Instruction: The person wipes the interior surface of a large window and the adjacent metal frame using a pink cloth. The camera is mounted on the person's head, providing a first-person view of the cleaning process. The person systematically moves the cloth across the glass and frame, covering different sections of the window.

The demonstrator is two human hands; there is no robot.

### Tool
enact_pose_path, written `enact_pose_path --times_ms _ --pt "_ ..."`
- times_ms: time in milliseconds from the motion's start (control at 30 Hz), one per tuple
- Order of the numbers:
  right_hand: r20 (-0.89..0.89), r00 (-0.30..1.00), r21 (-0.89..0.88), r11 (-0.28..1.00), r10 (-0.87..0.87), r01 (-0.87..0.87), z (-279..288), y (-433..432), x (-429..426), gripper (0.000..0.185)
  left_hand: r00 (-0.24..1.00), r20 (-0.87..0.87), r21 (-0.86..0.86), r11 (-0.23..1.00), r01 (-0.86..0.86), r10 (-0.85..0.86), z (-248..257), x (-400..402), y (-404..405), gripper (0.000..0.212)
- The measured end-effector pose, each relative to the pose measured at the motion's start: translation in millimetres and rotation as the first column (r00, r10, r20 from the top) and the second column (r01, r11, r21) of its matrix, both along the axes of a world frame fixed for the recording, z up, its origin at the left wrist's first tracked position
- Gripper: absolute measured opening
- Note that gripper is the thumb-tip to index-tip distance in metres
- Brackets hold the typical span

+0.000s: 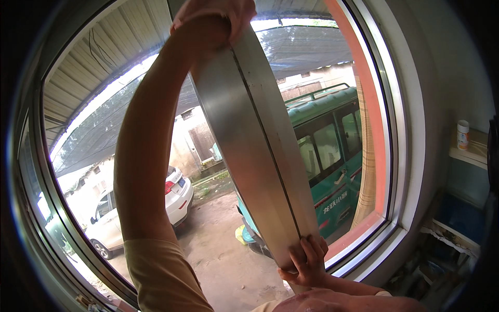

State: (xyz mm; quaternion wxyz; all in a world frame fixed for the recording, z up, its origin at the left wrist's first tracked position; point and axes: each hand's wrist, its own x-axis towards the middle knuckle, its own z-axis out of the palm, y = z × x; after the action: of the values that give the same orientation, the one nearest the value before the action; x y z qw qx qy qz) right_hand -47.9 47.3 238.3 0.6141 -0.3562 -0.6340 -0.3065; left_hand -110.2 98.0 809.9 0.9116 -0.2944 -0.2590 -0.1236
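A long brushed-metal panel (253, 144) with a dark lengthwise seam slants down the middle of the view, in front of the window opening. My left arm is raised along its left side. At the panel's upper part, my left hand (218, 29) is at a pink cloth (239, 15), which hides most of the hand and its fingers. My right hand (306, 259) grips the panel low down, with bent fingers near the seam and the thumb towards the left edge. The panel's upper end lies behind the cloth and beyond the picture's rim.
A metal window frame (391, 228) surrounds the opening, with sliding-sash rails at left. Outside stand a green van (331, 156) bearing writing and a white car (179, 195) beneath a corrugated roof (128, 35). Indoors at right, a white bottle (462, 134) stands on a ledge above clutter.
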Motion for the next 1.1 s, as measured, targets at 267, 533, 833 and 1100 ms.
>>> enact_pose_path --times_ms 267,533,833,1100 --pt "0.022 1.0 -0.016 1.0 -0.002 0.002 5 -6 -6 0.069 0.964 0.227 -0.411 0.883 0.225 -0.139 -43 -9 -59 0.018" --pt "0.068 0.998 0.014 1.0 0.009 -0.01 7 -7 -8 0.073 0.852 0.488 -0.214 0.921 0.326 -0.188 -32 -31 -73 0.024" --pt "0.037 0.999 -0.033 0.999 -0.024 0.026 10 -12 -6 0.068 0.918 0.358 -0.448 0.894 0.008 0.171 -118 -34 -96 0.034" --pt "0.046 0.999 0.015 1.0 -0.019 0.019 5 -8 -14 0.065 0.886 0.401 -0.047 0.961 0.274 -0.233 -56 -124 -69 0.067"
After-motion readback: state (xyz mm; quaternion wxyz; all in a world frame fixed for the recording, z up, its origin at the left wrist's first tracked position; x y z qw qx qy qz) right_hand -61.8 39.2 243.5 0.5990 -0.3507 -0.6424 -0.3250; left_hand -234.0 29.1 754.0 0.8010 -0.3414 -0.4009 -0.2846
